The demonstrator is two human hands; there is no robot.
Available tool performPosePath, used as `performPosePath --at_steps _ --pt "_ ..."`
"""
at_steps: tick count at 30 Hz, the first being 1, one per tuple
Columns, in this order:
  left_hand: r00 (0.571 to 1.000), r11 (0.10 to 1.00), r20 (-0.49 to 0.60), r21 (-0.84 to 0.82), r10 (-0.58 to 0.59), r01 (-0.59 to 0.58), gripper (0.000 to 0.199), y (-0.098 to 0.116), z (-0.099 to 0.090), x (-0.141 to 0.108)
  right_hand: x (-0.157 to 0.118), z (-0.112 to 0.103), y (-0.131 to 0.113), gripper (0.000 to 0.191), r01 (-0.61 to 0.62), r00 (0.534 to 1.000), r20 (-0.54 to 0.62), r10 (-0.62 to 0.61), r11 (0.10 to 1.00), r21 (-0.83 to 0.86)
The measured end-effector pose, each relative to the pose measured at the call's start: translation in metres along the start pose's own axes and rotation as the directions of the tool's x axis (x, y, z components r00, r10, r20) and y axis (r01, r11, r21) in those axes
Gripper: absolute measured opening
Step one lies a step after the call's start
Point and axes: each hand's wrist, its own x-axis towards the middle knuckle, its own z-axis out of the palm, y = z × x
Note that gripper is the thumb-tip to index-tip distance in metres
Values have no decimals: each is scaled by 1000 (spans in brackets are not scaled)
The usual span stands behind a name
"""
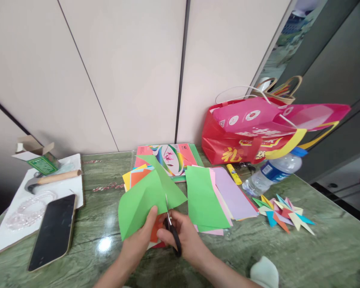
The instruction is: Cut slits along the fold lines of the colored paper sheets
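Observation:
A creased sheet of green paper (pixel 141 200) is pinched in my left hand (pixel 142 234), thumb on top. My right hand (pixel 184 232) grips scissors (pixel 174 236) by their black handles, and the blades run into a cut in the sheet. A flap of the green paper stands up beyond the blades, to the far side. Beneath my hands, orange paper (pixel 157 230) shows in part. Close on the right lies a stack of cut paper with a green piece (pixel 207 196) on top and lilac paper (pixel 232 194) beside it.
Behind is a coloured-paper pack (pixel 183 154). Rightward are a glue stick (pixel 234 174), a water bottle (pixel 274 172), folded paper stars (pixel 285 212) and red bags (pixel 237 134). To the left lie a phone (pixel 52 232), a hammer (pixel 55 178), a small box (pixel 40 158) and clear beads (pixel 30 210).

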Motion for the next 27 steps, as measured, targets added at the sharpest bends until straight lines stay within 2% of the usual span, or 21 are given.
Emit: performPosePath --at_steps 7,11,16,21,27 --pt "994 997 82 -32 -69 72 23 -1 -1 1 0 1 1 46 -7 1000 -19 6 1000 -28" --pt "998 997 53 -59 -45 48 25 -6 -1 2 1 1 2 43 -10 999 -35 8 999 -36" --pt "992 994 81 -44 -99 103 24 -6 -1 2 3 0 3 40 -35 998 -52 32 998 -45" --pt "998 998 60 -54 -34 37 25 0 0 1 3 0 5 37 -44 997 -58 41 998 -50" --pt "998 998 44 -29 -56 57 22 1 0 1 1 0 6 35 -30 998 -49 28 998 -54"
